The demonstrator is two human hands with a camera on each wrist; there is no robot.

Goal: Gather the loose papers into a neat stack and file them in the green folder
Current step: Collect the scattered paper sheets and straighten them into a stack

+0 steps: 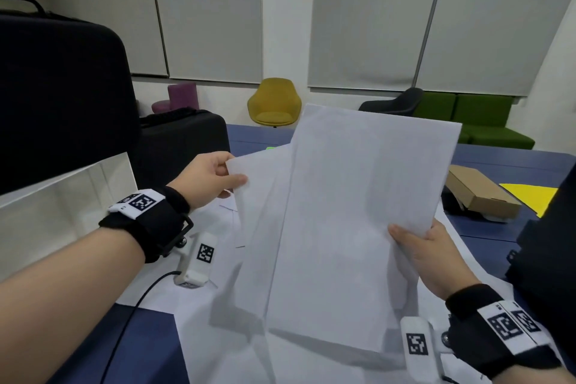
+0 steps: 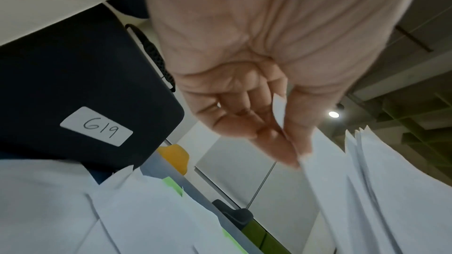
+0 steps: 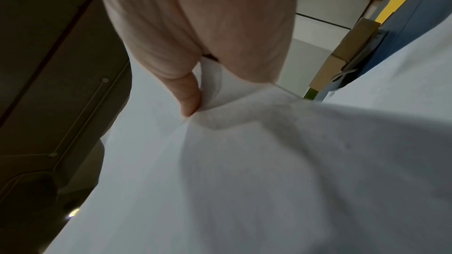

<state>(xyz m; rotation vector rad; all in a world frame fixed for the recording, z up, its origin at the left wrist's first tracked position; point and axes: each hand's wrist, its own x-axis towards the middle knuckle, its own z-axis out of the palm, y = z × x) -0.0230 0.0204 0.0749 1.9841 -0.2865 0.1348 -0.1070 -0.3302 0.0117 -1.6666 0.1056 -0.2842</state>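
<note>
White papers held up off the blue table, fanned and uneven. Left hand pinches a top corner, right hand grips the lower right edge, likely to square them. More sheets lie below; green folder peeks out underneath.

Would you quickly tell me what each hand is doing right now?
Left hand: pinches the corner of one white sheet.
Right hand: grips the raised bundle of papers by its right edge.
</note>
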